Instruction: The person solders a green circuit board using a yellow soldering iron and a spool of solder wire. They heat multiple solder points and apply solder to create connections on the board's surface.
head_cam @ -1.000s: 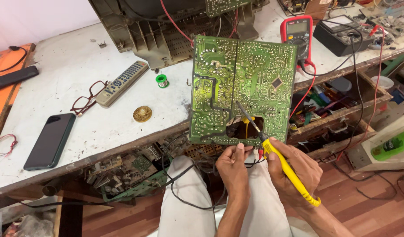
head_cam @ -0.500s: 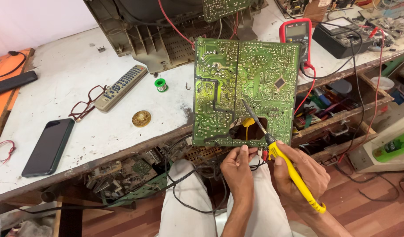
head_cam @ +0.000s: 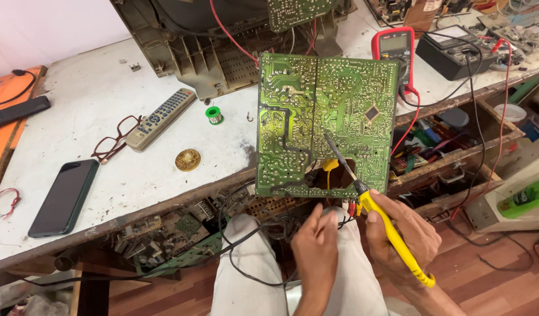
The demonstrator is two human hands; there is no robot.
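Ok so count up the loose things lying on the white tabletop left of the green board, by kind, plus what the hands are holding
Remote control: 1
Eyeglasses: 1
Phone: 1
Green solder spool: 1
Round brass tin: 1
Yellow soldering iron, held in the right hand: 1
The left hand sits at the lower edge of the circuit board; what it holds cannot be told.
Total: 6

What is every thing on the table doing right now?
Circuit board: propped up, solder side showing.
Soldering iron: in right hand, tip on board.
Left hand: at board's bottom edge.
Phone: screen dark.
Glasses: unfolded, lying flat.
Drawer: open.
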